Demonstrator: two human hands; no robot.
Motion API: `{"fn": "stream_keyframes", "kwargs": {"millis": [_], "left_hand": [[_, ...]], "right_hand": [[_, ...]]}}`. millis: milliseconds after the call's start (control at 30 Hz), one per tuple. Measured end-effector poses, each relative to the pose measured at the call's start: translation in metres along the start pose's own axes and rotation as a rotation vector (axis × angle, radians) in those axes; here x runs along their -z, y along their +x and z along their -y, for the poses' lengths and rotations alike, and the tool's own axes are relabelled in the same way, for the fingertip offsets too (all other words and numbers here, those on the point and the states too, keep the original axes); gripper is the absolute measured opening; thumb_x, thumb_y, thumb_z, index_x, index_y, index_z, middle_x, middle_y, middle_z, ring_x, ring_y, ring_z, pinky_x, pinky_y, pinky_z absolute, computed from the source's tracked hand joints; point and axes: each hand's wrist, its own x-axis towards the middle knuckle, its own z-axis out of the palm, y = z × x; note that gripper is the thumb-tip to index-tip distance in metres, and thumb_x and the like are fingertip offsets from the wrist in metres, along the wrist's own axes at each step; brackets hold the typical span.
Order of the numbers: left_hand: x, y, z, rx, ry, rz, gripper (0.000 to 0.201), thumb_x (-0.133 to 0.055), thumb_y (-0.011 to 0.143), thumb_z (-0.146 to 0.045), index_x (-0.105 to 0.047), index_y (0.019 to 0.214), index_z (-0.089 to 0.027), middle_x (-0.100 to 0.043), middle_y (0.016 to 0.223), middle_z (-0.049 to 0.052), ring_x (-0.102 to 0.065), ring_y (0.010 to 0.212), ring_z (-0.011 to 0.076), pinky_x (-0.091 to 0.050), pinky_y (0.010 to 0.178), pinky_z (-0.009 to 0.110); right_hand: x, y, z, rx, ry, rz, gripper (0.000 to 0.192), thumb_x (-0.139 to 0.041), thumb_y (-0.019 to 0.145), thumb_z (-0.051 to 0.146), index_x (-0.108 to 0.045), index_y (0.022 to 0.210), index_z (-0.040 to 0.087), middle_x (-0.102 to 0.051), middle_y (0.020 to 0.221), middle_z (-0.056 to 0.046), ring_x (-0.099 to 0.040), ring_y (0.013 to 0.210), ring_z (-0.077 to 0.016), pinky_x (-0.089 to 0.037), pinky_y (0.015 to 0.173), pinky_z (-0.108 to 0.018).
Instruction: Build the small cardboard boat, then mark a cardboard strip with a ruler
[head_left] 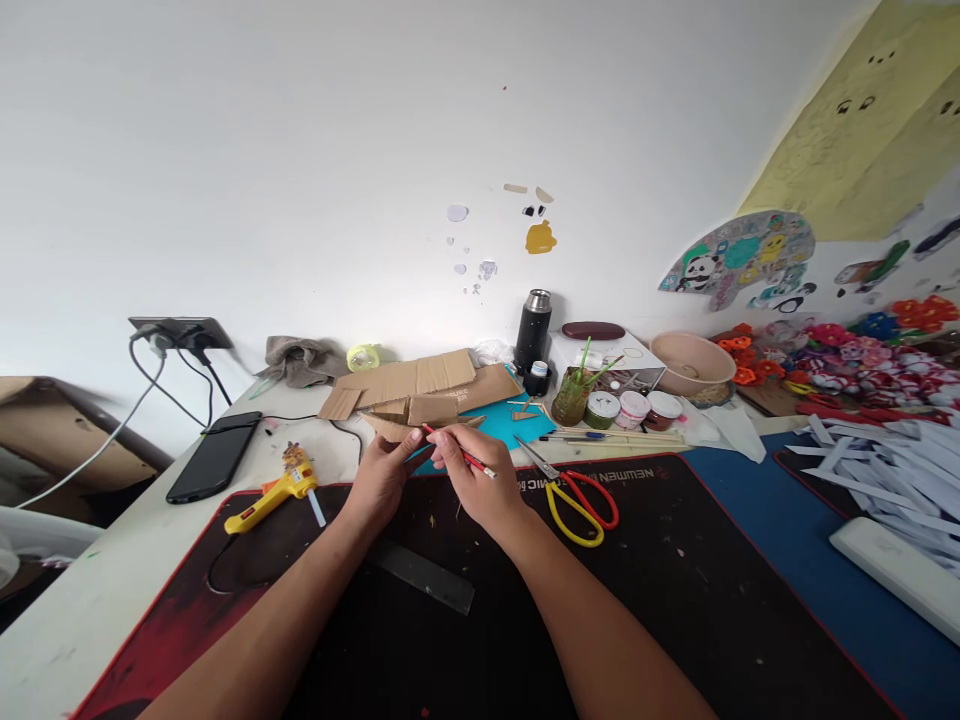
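My left hand is closed on the edge of a small cardboard piece with pointed ends, shaped like a boat, holding it above the back of the black mat. Pinched in my right hand is a red pencil, its tip end beside the cardboard and its white end toward the right. Part of the cardboard piece is hidden behind my fingers. Below my hands a dark ruler lies on the mat. Scissors with one yellow and one red handle lie right of my right hand.
Left are a yellow glue gun and a black phone. Cardboard sheets lie behind my hands. Paint jars, a green-stained jar of brushes and a black flask stand at the back. Paper strips heap at right.
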Motion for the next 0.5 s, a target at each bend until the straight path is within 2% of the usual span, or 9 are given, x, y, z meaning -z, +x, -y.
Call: {"fn": "stream_keyframes", "kwargs": {"millis": [500], "left_hand": [[0.0, -0.0004, -0.0008, 0.018, 0.016, -0.003, 0.069, -0.11, 0.066, -0.052, -0.08, 0.118, -0.019, -0.085, 0.126, 0.017, -0.075, 0.133, 0.0434, -0.067, 0.104, 0.053]], "right_hand": [[0.0004, 0.0002, 0.0007, 0.017, -0.002, -0.001, 0.043, -0.049, 0.12, 0.048, -0.074, 0.092, 0.026, -0.08, 0.083, -0.004, -0.078, 0.075, -0.02, -0.057, 0.073, -0.03]]}}
